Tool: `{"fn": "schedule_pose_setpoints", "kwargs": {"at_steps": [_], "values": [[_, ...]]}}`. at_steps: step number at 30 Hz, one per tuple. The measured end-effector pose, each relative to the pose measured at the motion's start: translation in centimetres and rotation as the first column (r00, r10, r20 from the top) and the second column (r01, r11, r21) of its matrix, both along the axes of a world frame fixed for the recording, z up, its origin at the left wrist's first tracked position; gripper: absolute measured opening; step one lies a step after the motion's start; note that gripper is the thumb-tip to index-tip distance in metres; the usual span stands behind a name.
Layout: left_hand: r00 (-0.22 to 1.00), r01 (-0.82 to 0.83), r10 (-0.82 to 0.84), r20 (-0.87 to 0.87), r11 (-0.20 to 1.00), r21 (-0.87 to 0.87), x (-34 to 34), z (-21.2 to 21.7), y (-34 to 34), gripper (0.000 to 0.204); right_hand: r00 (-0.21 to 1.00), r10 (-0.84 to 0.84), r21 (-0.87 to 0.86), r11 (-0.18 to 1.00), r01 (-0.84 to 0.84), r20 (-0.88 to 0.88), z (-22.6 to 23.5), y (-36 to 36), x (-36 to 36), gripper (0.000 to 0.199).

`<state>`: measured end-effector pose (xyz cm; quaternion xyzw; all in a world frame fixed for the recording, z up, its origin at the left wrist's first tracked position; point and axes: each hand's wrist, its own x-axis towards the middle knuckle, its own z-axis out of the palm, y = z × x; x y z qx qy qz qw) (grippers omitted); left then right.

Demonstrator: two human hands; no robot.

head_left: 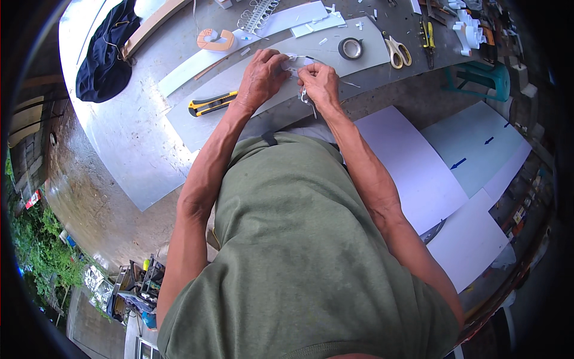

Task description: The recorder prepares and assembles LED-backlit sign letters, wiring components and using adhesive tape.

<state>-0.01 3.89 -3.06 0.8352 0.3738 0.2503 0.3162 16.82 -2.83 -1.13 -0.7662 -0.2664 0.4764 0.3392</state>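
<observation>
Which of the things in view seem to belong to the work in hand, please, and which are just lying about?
Belongs, or likely so:
small clear piece, between left hand and right hand
yellow-and-black utility knife, close by
black tape roll, probably

Apparently just lying about:
dark cloth
green stool
large white sheet

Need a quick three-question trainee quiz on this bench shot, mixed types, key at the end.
1. True or false: the black tape roll lies left of the scissors in the picture.
2. Which of these is nearest the left hand? A) the scissors; B) the tape roll; C) the utility knife.
3. Fill in: the plastic stool at upper right is ____ in colour.

Key: 1 true; 2 C; 3 green.
</observation>
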Motion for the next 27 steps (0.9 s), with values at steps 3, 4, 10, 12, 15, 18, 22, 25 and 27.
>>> {"fn": "schedule_pose_setpoints", "kwargs": {"at_steps": [3,4,10,12,15,18,22,25,27], "values": [[0.999,0.038,-0.038,0.001,0.997,-0.062,-0.4,0.5,0.2,0.045,0.997,0.034,-0.002,0.999,-0.034,0.067,-1.1,-0.1,-0.2,0.023],[0.999,0.052,-0.052,-0.001,0.992,-0.115,-0.5,0.7,0.3,0.045,0.997,0.033,-0.002,0.999,-0.033,0.066,-1.2,-0.1,-0.3,0.023],[0.982,0.165,-0.174,-0.074,0.979,-0.12,-0.2,1.3,1.6,0.042,1.0,0.008,0.013,1.0,-0.009,0.011,-2.3,-0.3,-0.1,0.022],[0.972,0.209,-0.216,-0.092,0.974,-0.082,0.0,1.2,2.5,0.036,0.997,0.017,0.038,0.999,-0.014,-0.07,-2.4,-0.3,0.1,0.022],[0.955,0.269,-0.276,-0.107,0.96,-0.076,0.1,1.2,3.3,0.024,0.999,-0.005,0.037,0.999,0.006,-0.034,-2.3,-0.4,0.1,0.021],[0.954,0.288,-0.297,-0.051,0.948,-0.136,-0.1,1.1,3.9,0.017,0.993,0.058,0.018,0.998,-0.06,0.107,-2.1,-0.2,-0.1,0.023],[0.965,0.258,-0.248,0.09,0.958,-0.128,-0.7,0.3,4.1,0.019,0.984,0.087,-0.038,0.996,-0.082,0.158,-1.7,0.0,-0.5,0.025],[0.971,0.232,-0.212,0.108,0.945,-0.232,-0.9,0.7,4.0,0.023,0.988,0.061,-0.042,0.998,-0.056,0.144,-1.6,0.0,-0.5,0.026],[0.974,0.224,-0.206,0.095,0.94,-0.258,-1.0,1.3,3.7,0.024,0.984,0.038,-0.077,0.997,-0.025,0.176,-1.5,0.1,-0.7,0.024]]}}
